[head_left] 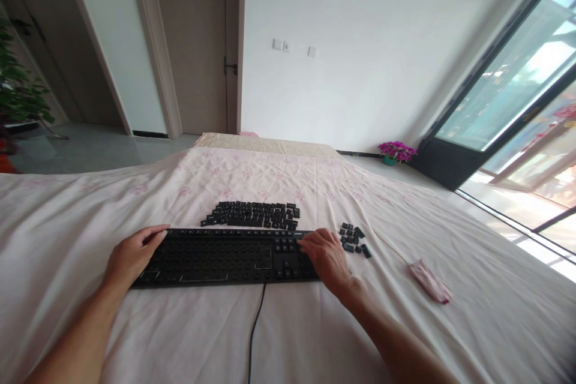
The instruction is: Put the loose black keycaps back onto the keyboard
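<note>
Fingers [308,242] of right hand [327,255] bend over keyboard [207,261].

loose keycaps [251,215] too small to read

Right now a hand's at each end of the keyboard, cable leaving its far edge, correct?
Not the far edge: the head view shows the cable leaving the near edge of the keyboard. Left hand and right hand are at its ends.
</note>
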The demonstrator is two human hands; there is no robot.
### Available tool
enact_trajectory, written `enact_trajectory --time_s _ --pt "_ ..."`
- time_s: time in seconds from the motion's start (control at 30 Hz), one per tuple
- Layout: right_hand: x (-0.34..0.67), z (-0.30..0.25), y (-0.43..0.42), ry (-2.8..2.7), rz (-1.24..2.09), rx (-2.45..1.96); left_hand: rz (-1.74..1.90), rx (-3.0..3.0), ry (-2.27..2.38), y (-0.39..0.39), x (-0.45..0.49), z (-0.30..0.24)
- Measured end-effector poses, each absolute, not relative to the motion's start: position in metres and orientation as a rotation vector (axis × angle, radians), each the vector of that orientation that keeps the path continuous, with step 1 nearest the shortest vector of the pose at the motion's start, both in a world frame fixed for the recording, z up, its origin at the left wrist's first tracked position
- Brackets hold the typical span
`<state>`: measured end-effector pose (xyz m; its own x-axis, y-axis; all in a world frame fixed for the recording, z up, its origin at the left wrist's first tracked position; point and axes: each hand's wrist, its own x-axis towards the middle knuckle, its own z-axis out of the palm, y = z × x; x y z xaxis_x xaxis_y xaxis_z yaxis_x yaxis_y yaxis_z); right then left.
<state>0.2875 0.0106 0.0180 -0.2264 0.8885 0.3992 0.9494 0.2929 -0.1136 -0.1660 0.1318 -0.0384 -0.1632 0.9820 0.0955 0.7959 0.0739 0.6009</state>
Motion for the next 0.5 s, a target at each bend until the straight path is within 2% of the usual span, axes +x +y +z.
enact_trajectory --time_s 0.5 --pt "0.2821 0.013 0.0094 -2.37 -0.392 -1.636 0.782 1.774 2.029 0.1319 -0.1659 -0.0381"
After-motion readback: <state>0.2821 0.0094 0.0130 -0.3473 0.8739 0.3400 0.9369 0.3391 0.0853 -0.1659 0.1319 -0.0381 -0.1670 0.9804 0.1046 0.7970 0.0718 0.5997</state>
